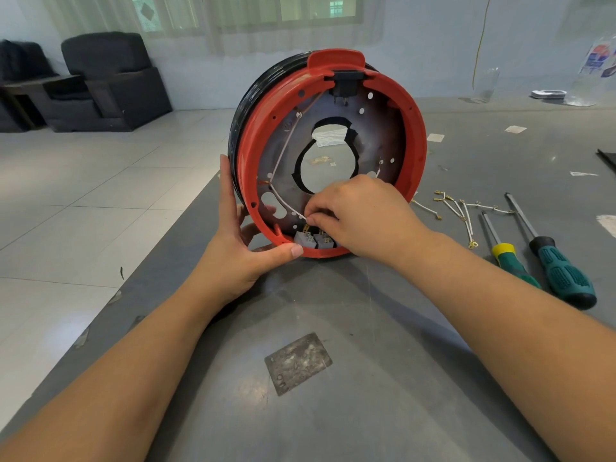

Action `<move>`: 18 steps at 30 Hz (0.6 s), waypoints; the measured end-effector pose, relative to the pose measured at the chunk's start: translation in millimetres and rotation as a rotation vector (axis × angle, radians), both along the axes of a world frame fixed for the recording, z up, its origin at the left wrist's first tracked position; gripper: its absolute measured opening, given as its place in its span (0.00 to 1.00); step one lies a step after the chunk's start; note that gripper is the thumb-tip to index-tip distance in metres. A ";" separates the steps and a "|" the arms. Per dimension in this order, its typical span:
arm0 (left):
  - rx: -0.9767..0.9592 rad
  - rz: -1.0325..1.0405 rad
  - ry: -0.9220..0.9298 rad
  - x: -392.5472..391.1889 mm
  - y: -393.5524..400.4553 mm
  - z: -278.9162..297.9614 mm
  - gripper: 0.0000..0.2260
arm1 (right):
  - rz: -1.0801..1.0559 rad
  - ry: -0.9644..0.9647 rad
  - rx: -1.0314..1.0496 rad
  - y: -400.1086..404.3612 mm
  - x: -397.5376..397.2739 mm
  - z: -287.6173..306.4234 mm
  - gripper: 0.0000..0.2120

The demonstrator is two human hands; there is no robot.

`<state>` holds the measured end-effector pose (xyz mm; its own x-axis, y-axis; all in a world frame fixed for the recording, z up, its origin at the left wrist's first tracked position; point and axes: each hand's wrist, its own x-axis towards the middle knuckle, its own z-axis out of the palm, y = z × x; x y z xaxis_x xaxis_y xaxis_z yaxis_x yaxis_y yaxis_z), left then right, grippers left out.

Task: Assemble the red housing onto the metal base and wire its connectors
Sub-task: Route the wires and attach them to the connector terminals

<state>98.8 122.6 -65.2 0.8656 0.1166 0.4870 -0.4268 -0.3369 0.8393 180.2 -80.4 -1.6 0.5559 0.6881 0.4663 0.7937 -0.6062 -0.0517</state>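
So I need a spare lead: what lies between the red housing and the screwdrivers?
Loose white leads with brass terminals lie on the table there, seen in the head view.

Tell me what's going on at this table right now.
A person is wiring a round appliance part that stands on edge on the grey table. The left hand steadies the red housing at its lower rim, with the metal base seated inside it. The right hand pinches the end of a white wire at the grey connectors at the bottom. Spare wires and two screwdrivers lie to the right.
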 end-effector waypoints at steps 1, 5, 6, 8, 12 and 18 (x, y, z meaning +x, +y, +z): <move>0.010 0.005 0.019 0.3 -0.5 -0.4 0.64 | 0.003 -0.006 -0.009 0.1 -0.6 -0.3 0.09; 0.038 0.011 0.045 1.7 -2.9 -3.1 0.68 | 0.015 -0.029 -0.035 0.6 -3.3 -0.5 0.11; 0.054 0.013 0.037 2.1 -3.8 -3.2 0.68 | 0.016 -0.030 -0.036 0.3 -3.6 -0.4 0.11; 0.072 0.026 0.013 2.6 -6.3 -2.1 0.68 | 0.019 -0.033 -0.041 -0.5 -3.7 -0.3 0.11; 0.085 0.069 -0.016 4.1 -11.5 -1.7 0.69 | 0.018 -0.038 -0.039 -1.2 -3.7 0.1 0.11; 0.165 0.116 -0.061 1.2 -17.5 2.3 0.68 | 0.008 -0.028 -0.057 -1.7 -4.3 1.5 0.12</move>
